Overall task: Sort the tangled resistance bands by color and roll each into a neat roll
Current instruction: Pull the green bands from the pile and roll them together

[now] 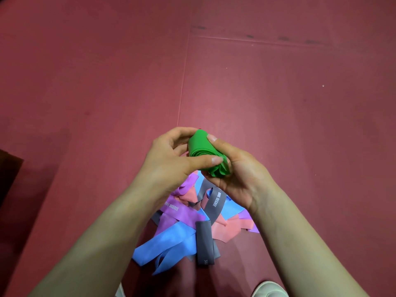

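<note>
Forearms stretch forward, left hand [171, 155] and right hand [233, 168] both pinching the rolled green rubber band [203, 153], fingers [205, 161] curled round it, held above the tangled heap of blue, purple, pink, grey bands [182, 215] on the red floor [278, 93].

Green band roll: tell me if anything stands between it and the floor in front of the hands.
Nothing visible does. The left hand and right hand grip the green roll above the tangled pile, which lies nearer the person; the red floor ahead shows no object.
</note>
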### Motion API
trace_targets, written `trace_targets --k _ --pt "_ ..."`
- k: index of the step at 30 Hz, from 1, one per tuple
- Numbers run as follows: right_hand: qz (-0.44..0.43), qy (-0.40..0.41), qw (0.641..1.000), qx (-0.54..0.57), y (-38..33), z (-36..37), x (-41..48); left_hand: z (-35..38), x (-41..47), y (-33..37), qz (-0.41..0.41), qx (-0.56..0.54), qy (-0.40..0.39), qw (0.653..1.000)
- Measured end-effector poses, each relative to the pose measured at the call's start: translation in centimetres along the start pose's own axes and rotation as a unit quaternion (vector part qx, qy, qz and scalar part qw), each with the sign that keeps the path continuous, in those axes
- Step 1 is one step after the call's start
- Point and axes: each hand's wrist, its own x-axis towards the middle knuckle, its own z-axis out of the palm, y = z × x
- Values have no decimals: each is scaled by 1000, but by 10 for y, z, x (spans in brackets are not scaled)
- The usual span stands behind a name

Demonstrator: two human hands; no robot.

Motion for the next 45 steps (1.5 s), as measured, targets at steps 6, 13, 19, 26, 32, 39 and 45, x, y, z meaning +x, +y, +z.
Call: trace_targets --k 6,13,19,26,32,39,45 --pt "-37 31 999 -15 0 2 -1 5 0 2 -65 -40 21 997" --pt "-49 42 998 -23 1 5 -1 -4 1 1 -172 -98 47 979" --pt "-56 52 997 1 0 5 -1 -4 3 0 -180 -108 53 976" --pt "-57 73 996 11 0 4 -1 -5 4 -1 -206 -110 36 972" --pt "-41 80 996 -25 0 1 0 -5 4 0 -201 -119 40 972" --pt "-16 43 997 -61 -1 -2 0 -5 3 0 -194 -123 56 972" --pt "-23 34 999 -34 -2 0 -2 -6 4 -1 -184 -117 65 974"
